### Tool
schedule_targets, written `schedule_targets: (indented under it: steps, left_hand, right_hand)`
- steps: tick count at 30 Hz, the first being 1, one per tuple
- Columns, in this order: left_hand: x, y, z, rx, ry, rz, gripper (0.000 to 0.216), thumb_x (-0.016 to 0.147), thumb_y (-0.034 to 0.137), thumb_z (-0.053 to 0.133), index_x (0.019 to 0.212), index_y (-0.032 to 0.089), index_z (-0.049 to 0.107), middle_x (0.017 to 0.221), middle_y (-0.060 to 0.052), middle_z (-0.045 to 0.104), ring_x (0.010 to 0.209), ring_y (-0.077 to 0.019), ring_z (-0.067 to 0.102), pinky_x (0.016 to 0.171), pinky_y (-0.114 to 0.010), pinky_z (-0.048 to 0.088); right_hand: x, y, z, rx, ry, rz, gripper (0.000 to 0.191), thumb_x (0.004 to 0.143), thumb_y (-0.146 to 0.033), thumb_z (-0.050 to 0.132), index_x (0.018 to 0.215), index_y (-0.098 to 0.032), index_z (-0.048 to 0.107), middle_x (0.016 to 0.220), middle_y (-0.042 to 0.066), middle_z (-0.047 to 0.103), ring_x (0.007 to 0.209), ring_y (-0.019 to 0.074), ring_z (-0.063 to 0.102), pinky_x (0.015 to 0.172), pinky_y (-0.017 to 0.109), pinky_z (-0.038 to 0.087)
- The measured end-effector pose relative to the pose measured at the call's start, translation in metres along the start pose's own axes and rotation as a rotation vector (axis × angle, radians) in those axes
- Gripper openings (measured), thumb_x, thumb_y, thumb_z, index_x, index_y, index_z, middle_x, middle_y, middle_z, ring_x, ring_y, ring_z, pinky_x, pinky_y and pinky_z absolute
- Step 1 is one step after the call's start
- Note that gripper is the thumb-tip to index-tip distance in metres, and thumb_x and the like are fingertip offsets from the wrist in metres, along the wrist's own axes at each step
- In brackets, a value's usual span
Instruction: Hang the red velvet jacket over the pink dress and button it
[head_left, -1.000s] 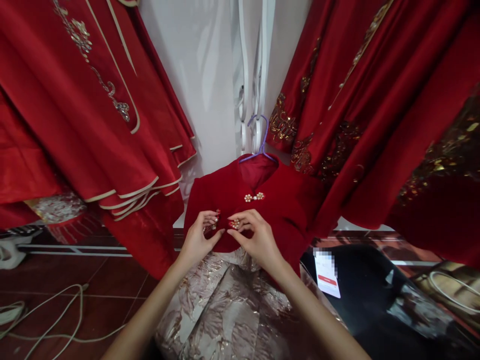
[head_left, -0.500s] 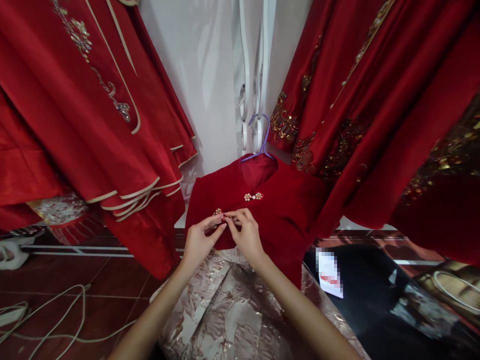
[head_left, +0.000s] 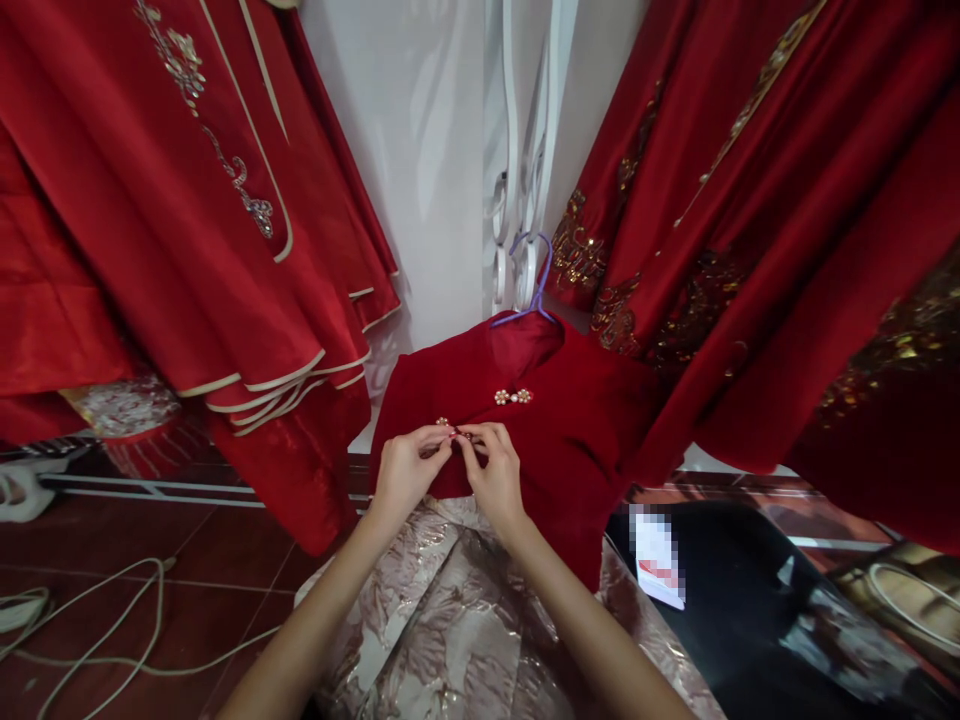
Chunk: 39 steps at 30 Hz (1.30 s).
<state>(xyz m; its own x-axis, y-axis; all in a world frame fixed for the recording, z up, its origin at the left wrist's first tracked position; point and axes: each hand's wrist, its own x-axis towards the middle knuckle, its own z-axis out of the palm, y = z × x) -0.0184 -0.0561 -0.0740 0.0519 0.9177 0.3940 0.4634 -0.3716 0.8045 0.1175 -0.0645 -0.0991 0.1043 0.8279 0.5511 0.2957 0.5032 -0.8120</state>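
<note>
A dark red velvet jacket (head_left: 577, 420) hangs on a purple hanger (head_left: 534, 285) in front of me, over a pale brocade skirt (head_left: 450, 620). One pearl clasp (head_left: 513, 397) near the collar is joined. My left hand (head_left: 405, 472) and my right hand (head_left: 493, 475) meet at a lower pearl clasp (head_left: 448, 428) on the jacket's front. Both hands pinch the clasp's two halves, fingertips pressed together.
Red embroidered garments hang at the left (head_left: 187, 200) and the right (head_left: 750, 220). A white wall and a white ornate rail (head_left: 517, 150) stand behind. White cables (head_left: 97, 620) lie on the red tiled floor. A black bag with a tag (head_left: 656, 560) lies at the lower right.
My hands have drawn together at the lower clasp; its two halves, apart a second ago, now meet between my fingertips. The view has shifted slightly.
</note>
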Motion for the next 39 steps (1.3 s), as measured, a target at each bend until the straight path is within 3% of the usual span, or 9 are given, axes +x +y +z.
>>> schedule_targets:
  steps: [6,13,17,20,23,26,31,34,39]
  left_hand:
    - [0.008,0.013,-0.009,0.182,-0.032,0.070,0.017,0.075,0.022,0.062,0.088,0.018,0.073,0.088,-0.003,0.074,0.077,-0.0167,0.069,0.074,-0.028,0.055]
    - [0.017,0.011,-0.015,0.256,-0.121,0.182,0.015,0.078,0.023,0.060,0.087,0.020,0.072,0.088,-0.003,0.072,0.077,-0.0163,0.067,0.072,-0.026,0.051]
    - [0.014,0.008,-0.023,0.216,-0.242,0.249,0.024,0.086,0.022,0.051,0.103,0.020,0.067,0.094,-0.005,0.069,0.084,-0.0156,0.065,0.079,-0.028,0.051]
    - [-0.002,0.005,-0.032,0.212,-0.330,0.290,0.038,0.091,0.021,0.043,0.127,0.025,0.052,0.104,-0.005,0.064,0.094,-0.0148,0.063,0.087,-0.031,0.050]
    - [-0.022,0.002,-0.040,0.277,-0.391,0.323,0.050,0.089,0.027,0.051,0.137,0.027,0.039,0.123,-0.007,0.056,0.113,-0.0190,0.055,0.099,-0.039,0.044]
    - [-0.031,-0.002,-0.042,0.400,-0.455,0.378,0.057,0.081,0.027,0.060,0.135,0.025,0.039,0.132,-0.010,0.047,0.123,-0.0244,0.046,0.103,-0.044,0.040]
    - [-0.030,-0.019,-0.039,0.565,-0.308,0.481,0.041,0.079,0.017,0.056,0.119,0.021,0.050,0.121,-0.010,0.047,0.114,-0.0256,0.048,0.097,-0.043,0.042]
    - [-0.030,-0.036,-0.038,0.643,-0.275,0.538,0.028,0.079,0.017,0.053,0.107,0.018,0.052,0.112,-0.010,0.053,0.105,-0.0255,0.051,0.092,-0.042,0.043]
    - [-0.027,-0.051,-0.044,0.709,-0.307,0.471,0.021,0.079,0.013,0.046,0.098,0.019,0.053,0.100,-0.007,0.059,0.096,-0.0228,0.054,0.086,-0.037,0.043]
  right_hand:
    - [0.002,-0.001,-0.001,-0.015,-0.005,-0.013,0.019,0.092,-0.024,0.047,0.098,-0.021,0.064,0.099,0.007,0.054,0.087,0.0152,0.061,0.083,0.030,0.054]
    - [0.007,0.000,-0.003,-0.025,-0.052,-0.027,0.019,0.091,-0.022,0.046,0.097,-0.022,0.065,0.099,0.006,0.056,0.087,0.0157,0.061,0.083,0.032,0.055]
    - [0.008,-0.003,-0.022,0.009,-0.157,0.006,0.021,0.091,-0.028,0.047,0.100,-0.022,0.065,0.100,0.006,0.062,0.085,0.0159,0.064,0.078,0.030,0.056]
    - [-0.005,-0.002,-0.049,0.033,-0.249,0.132,0.024,0.090,-0.038,0.049,0.097,-0.022,0.065,0.091,0.005,0.068,0.076,0.0164,0.067,0.066,0.028,0.057]
    - [-0.025,0.000,-0.073,0.014,-0.253,0.266,0.028,0.088,-0.042,0.050,0.095,-0.021,0.066,0.079,0.004,0.069,0.064,0.0168,0.067,0.054,0.027,0.054]
    - [-0.037,-0.004,-0.080,-0.122,-0.203,0.219,0.024,0.088,-0.039,0.051,0.090,-0.021,0.066,0.076,0.003,0.069,0.061,0.0156,0.064,0.057,0.026,0.050]
    - [-0.043,-0.013,-0.075,-0.416,-0.330,0.181,0.017,0.086,-0.035,0.054,0.096,-0.023,0.062,0.059,-0.002,0.060,0.050,0.0154,0.056,0.049,0.025,0.036]
    - [-0.045,-0.004,-0.077,-0.619,-0.338,0.239,0.032,0.078,-0.035,0.063,0.108,-0.024,0.056,0.063,-0.001,0.059,0.055,0.0182,0.057,0.049,0.024,0.031]
    - [-0.045,0.012,-0.076,-0.633,-0.335,0.173,0.020,0.072,-0.025,0.066,0.087,-0.024,0.053,0.076,-0.002,0.057,0.061,0.0137,0.055,0.052,0.022,0.030]
